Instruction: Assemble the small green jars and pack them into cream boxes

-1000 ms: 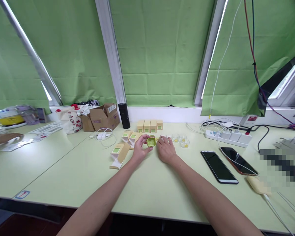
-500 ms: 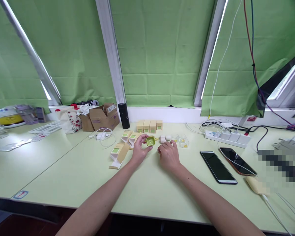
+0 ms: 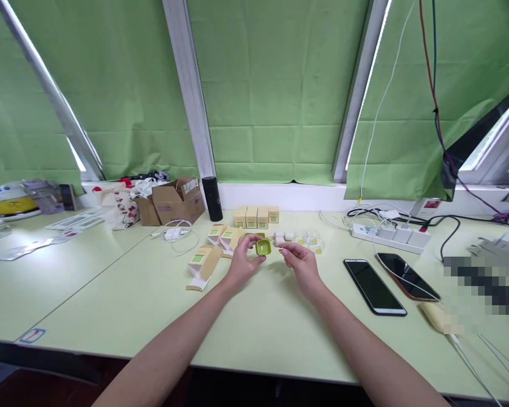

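A small yellow-green square cup [image 3: 263,247] is held in the fingers of my left hand [image 3: 242,259], its open side facing me. My right hand [image 3: 302,267], just right of the cup, is closed in a pinch on a tiny yellowish piece [image 3: 280,249], too small to name. Behind my hands lie small pinkish-white pieces [image 3: 279,238] and several clear round covers [image 3: 313,239] with yellow bits. Opened cardboard boxes [image 3: 204,265] with green windows lie left of my left hand. Closed boxes of that kind [image 3: 251,217] stand in a row at the back.
Two phones [image 3: 375,287] lie at the right, near a power strip [image 3: 390,237] with cables. At the back left are a black bottle [image 3: 212,199], a brown carton [image 3: 178,202], a patterned bag [image 3: 121,208] and a white charger with cable [image 3: 176,233].
My right hand has risen from the table beside the small pieces and now pinches a tiny piece near the cup. My left hand has shifted the cup slightly right and down.
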`<control>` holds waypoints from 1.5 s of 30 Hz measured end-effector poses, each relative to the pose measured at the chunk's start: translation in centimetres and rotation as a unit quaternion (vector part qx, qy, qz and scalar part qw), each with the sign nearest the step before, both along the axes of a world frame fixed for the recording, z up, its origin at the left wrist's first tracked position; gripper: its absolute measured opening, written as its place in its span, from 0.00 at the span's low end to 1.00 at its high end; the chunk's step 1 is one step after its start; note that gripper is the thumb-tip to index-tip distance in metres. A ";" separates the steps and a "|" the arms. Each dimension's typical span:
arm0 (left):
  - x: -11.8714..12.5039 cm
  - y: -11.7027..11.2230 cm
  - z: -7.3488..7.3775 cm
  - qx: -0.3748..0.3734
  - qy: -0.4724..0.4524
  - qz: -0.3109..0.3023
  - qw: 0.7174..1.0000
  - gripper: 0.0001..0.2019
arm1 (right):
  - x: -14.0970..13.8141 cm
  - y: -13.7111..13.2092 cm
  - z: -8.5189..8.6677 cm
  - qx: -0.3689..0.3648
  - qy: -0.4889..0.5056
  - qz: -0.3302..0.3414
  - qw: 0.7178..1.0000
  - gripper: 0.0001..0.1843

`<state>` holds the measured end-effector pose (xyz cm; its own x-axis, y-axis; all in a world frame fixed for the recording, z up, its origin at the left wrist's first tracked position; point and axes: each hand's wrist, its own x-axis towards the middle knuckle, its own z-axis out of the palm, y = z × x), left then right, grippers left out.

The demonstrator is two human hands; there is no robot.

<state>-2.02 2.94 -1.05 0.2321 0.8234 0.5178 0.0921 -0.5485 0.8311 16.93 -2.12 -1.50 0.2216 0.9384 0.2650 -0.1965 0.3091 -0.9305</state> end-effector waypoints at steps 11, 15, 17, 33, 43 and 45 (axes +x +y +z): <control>0.2 -0.6 -0.2 0.010 0.043 -0.014 0.999 0.21 | 1.2 0.3 -0.2 -0.121 0.139 0.025 0.983 0.28; 0.2 -0.6 -0.3 0.007 0.045 -0.017 0.999 0.22 | 1.4 0.5 -0.4 -0.124 0.127 0.022 0.984 0.29; 0.2 -0.7 -0.2 0.000 0.043 -0.015 0.999 0.22 | 1.4 0.4 -0.4 -0.119 0.132 0.026 0.984 0.28; 0.2 -1.1 0.4 0.018 0.057 -0.007 0.998 0.21 | 0.0 -0.7 0.5 0.043 -0.015 -0.041 0.998 0.15; 0.3 -1.6 0.7 0.044 0.056 -0.024 0.997 0.21 | -0.3 -0.9 0.3 0.048 -0.045 -0.049 0.997 0.14; 0.3 -1.7 0.6 0.045 0.063 -0.022 0.997 0.21 | -0.3 -1.0 0.2 0.051 -0.069 -0.051 0.995 0.13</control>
